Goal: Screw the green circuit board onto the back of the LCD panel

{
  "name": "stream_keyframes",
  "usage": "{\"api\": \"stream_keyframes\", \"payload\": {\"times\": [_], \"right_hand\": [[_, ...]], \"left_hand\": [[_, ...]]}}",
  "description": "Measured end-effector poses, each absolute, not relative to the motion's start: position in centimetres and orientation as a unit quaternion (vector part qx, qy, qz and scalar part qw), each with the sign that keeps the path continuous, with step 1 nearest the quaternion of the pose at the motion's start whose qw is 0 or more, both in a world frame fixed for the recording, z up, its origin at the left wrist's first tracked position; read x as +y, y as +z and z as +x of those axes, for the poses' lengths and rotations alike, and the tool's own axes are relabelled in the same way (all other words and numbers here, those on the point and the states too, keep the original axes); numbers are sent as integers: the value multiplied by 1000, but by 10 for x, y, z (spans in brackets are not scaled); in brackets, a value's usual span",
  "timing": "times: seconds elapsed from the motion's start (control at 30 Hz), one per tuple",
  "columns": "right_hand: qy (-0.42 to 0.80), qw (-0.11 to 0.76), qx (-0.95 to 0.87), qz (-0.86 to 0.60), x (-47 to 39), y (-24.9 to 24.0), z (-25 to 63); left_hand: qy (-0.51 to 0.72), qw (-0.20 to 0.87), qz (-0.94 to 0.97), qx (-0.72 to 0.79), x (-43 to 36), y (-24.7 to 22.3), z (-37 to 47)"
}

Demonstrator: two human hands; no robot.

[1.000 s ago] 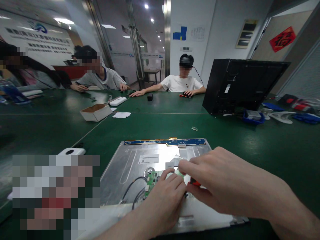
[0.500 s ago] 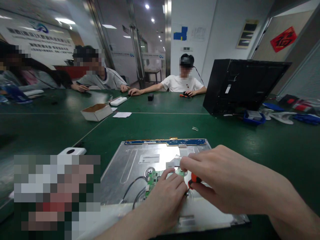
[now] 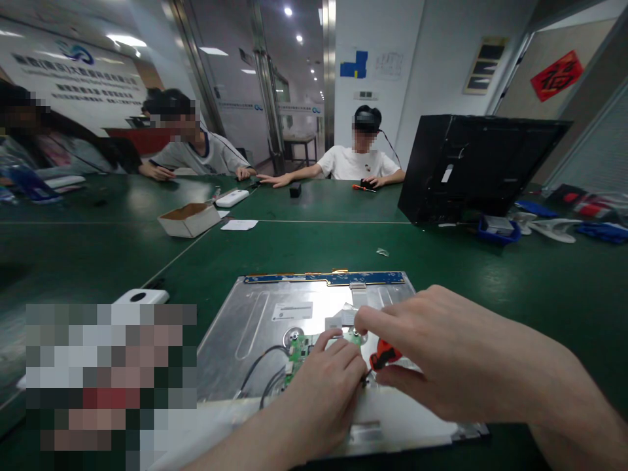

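A metal display panel (image 3: pixel 230 333) lies on the green table, with a blue circuit strip (image 3: pixel 363 279) along its far edge. My left hand (image 3: pixel 328 373) rests over a green circuit board (image 3: pixel 297 353) on the panel, its fingers bent and touching the board. My right hand (image 3: pixel 417 347) is closed around the red and black handle of a screwdriver (image 3: pixel 386 354), just right of my left hand. The tool's dark shaft points down-left, and its tip is hidden behind my left hand. Black cables (image 3: pixel 258 367) curve beside the board.
A large black monitor housing (image 3: pixel 490 167) stands at the back right, beside a blue tray (image 3: pixel 498 229). At the left are an open cardboard box (image 3: pixel 189 221) and a white device (image 3: pixel 142 297). Several people sit across the table. The lower left is pixelated.
More of the red handle now shows between my right fingers. Across the table, a person's outstretched hand has shifted slightly to the right. My left hand has hardly moved.
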State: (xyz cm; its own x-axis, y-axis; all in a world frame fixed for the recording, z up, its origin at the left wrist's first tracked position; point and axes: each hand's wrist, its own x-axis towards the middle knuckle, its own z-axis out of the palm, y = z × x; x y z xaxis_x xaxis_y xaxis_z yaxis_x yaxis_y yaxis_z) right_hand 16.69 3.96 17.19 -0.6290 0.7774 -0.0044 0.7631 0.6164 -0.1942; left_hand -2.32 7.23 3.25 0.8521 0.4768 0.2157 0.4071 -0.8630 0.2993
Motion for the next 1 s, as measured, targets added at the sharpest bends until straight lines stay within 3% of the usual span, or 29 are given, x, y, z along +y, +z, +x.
{"api": "stream_keyframes", "payload": {"times": [1.0], "right_hand": [[49, 34, -902, -427, 38, 174, 163]], "left_hand": [[143, 99, 954, 245, 73, 26, -21]]}}
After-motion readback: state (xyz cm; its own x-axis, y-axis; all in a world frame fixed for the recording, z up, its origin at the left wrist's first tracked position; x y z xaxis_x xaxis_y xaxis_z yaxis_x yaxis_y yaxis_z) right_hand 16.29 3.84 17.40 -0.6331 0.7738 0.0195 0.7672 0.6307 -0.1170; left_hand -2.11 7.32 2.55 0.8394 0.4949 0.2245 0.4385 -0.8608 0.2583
